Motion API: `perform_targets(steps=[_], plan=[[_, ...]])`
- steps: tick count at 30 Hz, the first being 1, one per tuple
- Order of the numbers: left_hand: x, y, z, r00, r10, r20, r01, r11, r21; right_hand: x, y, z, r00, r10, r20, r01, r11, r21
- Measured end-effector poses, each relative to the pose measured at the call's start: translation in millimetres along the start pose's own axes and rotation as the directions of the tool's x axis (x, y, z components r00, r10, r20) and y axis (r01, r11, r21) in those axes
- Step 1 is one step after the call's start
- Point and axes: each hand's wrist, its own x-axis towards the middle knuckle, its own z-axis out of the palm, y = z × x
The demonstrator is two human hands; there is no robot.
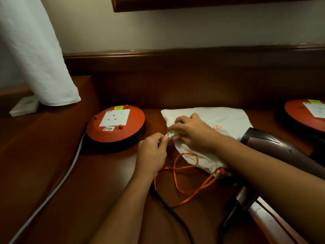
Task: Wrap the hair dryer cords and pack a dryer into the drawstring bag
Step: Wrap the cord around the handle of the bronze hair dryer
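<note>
I count 1 white drawstring bag [228,120], flat on the wooden desk [105,173], with its orange drawstring [182,173] looped loosely in front. 1 brown hair dryer [267,143] lies just right of the bag, largely hidden behind the right forearm. Its black cord [175,217] runs off the bottom edge.

Of the 2 hands, the left hand [152,152] and the right hand [191,131] both pinch 1 crinkled packet [169,137] with curled fingertips over the bag's near corner. I cannot make out what the packet is.

There are 2 orange cable reels. The left reel [115,123] is in full view, and the right reel [306,113] is cut off by the frame.
</note>
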Motion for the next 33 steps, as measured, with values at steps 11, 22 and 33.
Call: perform_targets(steps=[11,22,33], plan=[[-3,-2,-1,1.0,0.008,-0.02,-0.01,0.998,-0.065,-2,-3,-7,0.998,-0.06,-0.002,0.058,0.978,-0.201],[0,-6,-2,0.997,-0.05,-0.061,0.04,0.989,-0.144,11,-16,12,0.984,-0.071,-0.164,0.087,0.992,0.095],[4,-22,-8,0.978,0.059,-0.2,-0.029,0.988,0.149,-26,-13,-32,1.0,-0.022,-0.012,0.023,1.0,0.007]])
